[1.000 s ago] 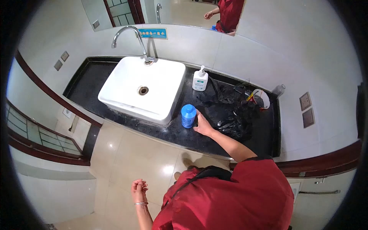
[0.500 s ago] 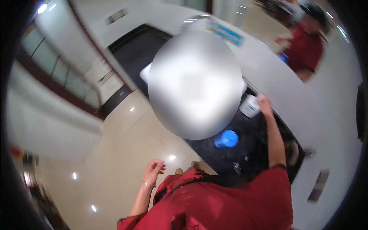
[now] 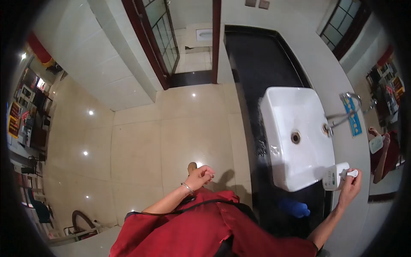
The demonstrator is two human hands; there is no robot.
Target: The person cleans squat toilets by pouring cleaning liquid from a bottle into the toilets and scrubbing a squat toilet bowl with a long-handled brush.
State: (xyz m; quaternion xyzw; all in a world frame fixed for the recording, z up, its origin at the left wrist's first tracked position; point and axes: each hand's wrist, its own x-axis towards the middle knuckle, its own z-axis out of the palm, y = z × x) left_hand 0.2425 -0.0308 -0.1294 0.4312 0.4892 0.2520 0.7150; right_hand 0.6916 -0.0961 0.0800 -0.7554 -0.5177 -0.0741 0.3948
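Observation:
My right hand grips a white pump bottle near its pump head. Green print marks the bottle's side, and it is tilted by the near right corner of the white basin. Whether its base touches anything is hard to tell. On the black counter below the basin lies a blue bottle, apart from both hands. My left hand, with a bracelet at the wrist, hangs in front of my body above the floor. Its fingers are curled in, and nothing shows in them.
A curved metal tap reaches over the basin's right side. The dark counter runs along the wall, with a mirror at right. Ahead stands a glass door in a dark frame. A bicycle wheel shows at lower left.
My view has swung round, bringing the basin into plain sight. My right hand still holds the pump bottle, now by the basin's near right corner. The left hand's fingers stay curled.

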